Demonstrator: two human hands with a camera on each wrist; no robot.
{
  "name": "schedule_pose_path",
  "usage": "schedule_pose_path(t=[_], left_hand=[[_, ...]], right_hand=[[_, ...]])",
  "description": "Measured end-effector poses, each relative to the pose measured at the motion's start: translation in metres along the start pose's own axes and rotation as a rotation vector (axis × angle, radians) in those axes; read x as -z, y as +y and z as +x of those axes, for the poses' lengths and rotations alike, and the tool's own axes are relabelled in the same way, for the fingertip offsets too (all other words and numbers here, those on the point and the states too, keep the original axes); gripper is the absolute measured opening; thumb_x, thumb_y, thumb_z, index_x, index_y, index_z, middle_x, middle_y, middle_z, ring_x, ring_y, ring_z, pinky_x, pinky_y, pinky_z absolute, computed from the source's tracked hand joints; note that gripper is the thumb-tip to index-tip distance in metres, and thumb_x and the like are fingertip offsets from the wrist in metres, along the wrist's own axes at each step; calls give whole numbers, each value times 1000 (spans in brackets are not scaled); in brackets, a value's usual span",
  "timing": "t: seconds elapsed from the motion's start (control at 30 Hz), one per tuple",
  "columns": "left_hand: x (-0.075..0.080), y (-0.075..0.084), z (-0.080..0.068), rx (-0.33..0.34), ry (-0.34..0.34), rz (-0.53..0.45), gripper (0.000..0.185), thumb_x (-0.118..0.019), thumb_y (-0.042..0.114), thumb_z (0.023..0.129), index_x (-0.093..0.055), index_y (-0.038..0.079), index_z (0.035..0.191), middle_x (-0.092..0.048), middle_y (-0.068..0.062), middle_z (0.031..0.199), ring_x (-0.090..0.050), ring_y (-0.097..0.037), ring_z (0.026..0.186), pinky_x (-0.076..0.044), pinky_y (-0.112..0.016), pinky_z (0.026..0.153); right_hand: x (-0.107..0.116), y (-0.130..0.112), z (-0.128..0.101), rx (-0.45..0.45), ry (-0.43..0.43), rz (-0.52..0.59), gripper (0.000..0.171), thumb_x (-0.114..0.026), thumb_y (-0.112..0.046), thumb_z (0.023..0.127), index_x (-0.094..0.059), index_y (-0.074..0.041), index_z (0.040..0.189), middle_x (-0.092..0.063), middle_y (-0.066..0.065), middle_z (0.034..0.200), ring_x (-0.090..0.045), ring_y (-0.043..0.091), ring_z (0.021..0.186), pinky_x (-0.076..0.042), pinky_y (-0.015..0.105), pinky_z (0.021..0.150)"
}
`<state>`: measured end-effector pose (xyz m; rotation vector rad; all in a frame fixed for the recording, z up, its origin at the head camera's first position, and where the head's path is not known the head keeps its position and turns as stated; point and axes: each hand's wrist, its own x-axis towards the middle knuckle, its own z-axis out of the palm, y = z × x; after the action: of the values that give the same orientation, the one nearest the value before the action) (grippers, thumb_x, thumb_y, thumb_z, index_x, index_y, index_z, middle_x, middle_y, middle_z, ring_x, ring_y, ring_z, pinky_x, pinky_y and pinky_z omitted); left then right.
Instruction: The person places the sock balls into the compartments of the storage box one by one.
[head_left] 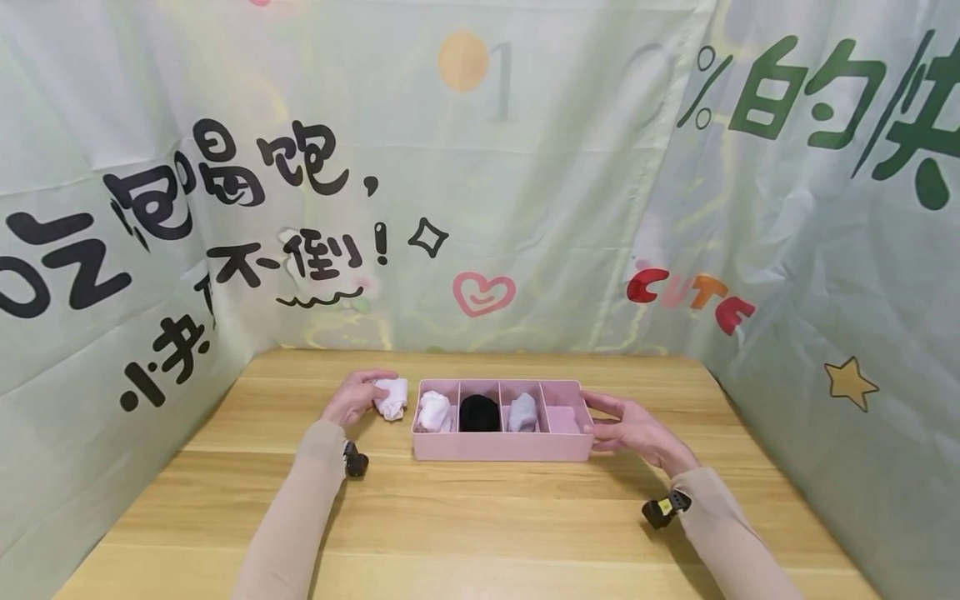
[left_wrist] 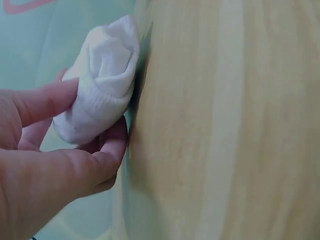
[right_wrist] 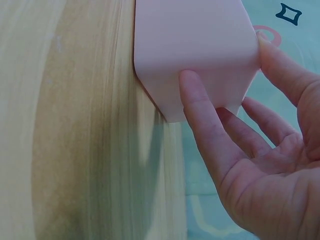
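In the head view a pink box (head_left: 501,447) with a row of compartments lies on the wooden table. From the left, its compartments hold a white rolled sock (head_left: 435,412), a black rolled sock (head_left: 479,413) and a grey rolled sock (head_left: 522,413); the rightmost shows only its pink floor. Left of the box, my left hand (head_left: 356,398) holds another white rolled sock (left_wrist: 107,75) between thumb and fingers, at or close above the tabletop. My right hand (head_left: 637,431) touches the box's right end with fairly straight, spread fingers.
The wooden table (head_left: 480,517) extends in front of the box and to both sides. Printed pale green cloth (head_left: 555,208) hangs behind the table and along its left and right sides. Each wrist carries a small black camera (head_left: 356,460).
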<state>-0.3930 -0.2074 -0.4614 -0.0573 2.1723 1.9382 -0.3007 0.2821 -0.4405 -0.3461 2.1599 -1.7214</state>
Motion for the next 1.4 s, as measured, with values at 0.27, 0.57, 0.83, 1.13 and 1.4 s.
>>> schedule_pose_path(t=[0.27, 0.57, 0.83, 1.13, 1.4], left_hand=[[0, 14, -4, -46, 31, -44, 49, -46, -10, 93, -47, -3, 141, -40, -29, 146, -56, -29, 112, -56, -31, 88], [-4, 27, -12, -121, 47, 29, 47, -49, -7, 94, -51, 3, 140, -42, -24, 147, -56, -23, 106, -55, -23, 82], [-7, 32, -14, -164, 51, 18, 48, -49, -8, 93, -50, 2, 140, -41, -25, 147, -55, -24, 106, -55, -23, 79], [-15, 32, -24, -210, 110, -24, 42, -49, -4, 96, -54, 3, 137, -43, -24, 143, -59, -21, 97, -57, -24, 76], [-31, 29, -31, -251, 159, -48, 38, -50, -2, 98, -56, 3, 135, -48, -22, 136, -59, -15, 88, -57, -28, 76]], right_hand=[[1, 0, -2, 7, 11, 15, 76, -66, -6, 92, -22, 0, 154, -22, 31, 157, -40, 48, 135, -55, 46, 91], [2, 3, -4, 14, 10, 15, 78, -67, -7, 92, -22, 0, 154, -23, 30, 157, -40, 48, 135, -55, 46, 91], [2, 3, -6, 17, -1, 35, 78, -65, -4, 92, -19, 1, 155, -20, 30, 157, -38, 49, 135, -55, 45, 91], [2, -2, -4, 7, -6, 25, 74, -61, -2, 94, -19, 1, 155, -21, 31, 157, -38, 49, 136, -54, 48, 92], [0, -1, -3, -3, 4, 20, 74, -63, -3, 94, -21, 0, 154, -21, 30, 157, -38, 48, 136, -54, 49, 92]])
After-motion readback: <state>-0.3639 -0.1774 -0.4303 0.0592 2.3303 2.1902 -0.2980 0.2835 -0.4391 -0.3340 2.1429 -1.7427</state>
